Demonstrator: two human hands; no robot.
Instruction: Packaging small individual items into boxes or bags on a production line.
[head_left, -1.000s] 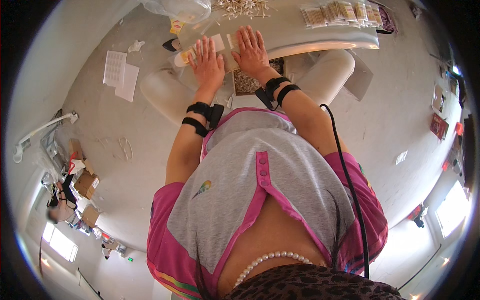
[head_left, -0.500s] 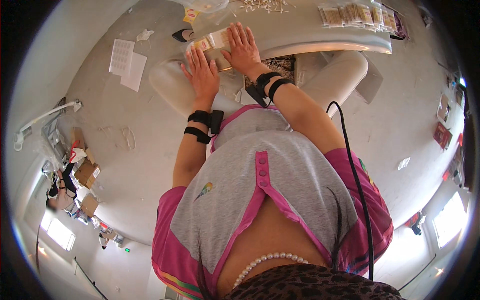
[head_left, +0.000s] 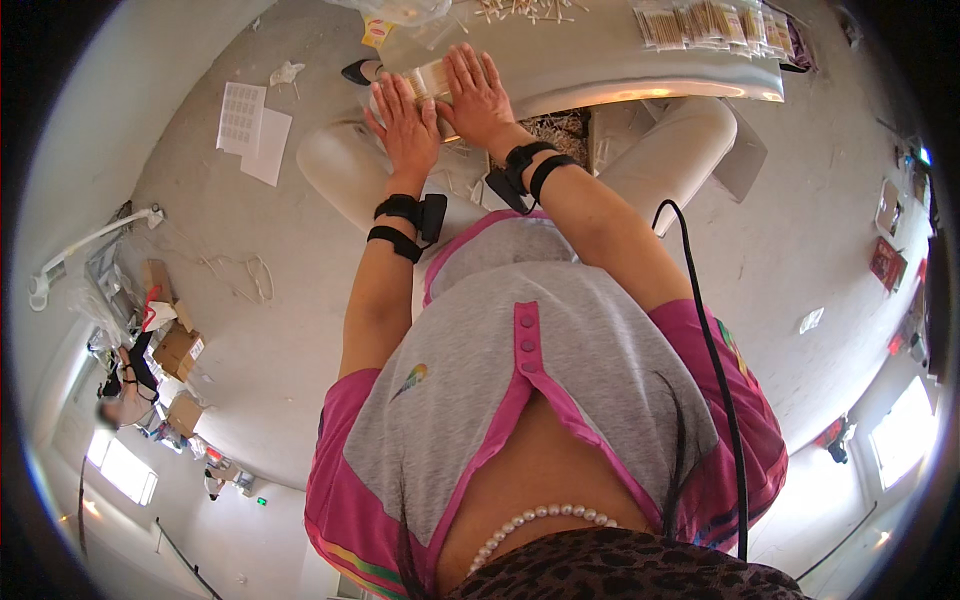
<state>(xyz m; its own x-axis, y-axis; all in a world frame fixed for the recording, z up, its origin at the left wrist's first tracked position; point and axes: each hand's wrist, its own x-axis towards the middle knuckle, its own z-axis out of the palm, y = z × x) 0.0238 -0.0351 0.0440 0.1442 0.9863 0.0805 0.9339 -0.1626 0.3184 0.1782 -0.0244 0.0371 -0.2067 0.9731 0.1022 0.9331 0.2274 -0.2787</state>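
Observation:
Both my hands lie flat on a clear packet of cotton swabs [head_left: 428, 80] at the left end of the table's near edge. My left hand [head_left: 406, 130] covers the packet's left part, its fingers stretched out. My right hand [head_left: 478, 100] rests on the right part, fingers extended and side by side. The two thumbs come close together at the packet's near side. Only a strip of the packet shows between the hands; the rest is hidden under them.
Loose cotton swabs [head_left: 525, 9] lie at the table's far middle. Several filled swab packets [head_left: 705, 28] are lined up at the far right. A yellow card [head_left: 377, 31] is at the far left. Below the table edge, a box of swabs [head_left: 563, 130] stands between my legs.
My hands have moved slightly closer together over the packet. My left hand now covers the printed label that showed before.

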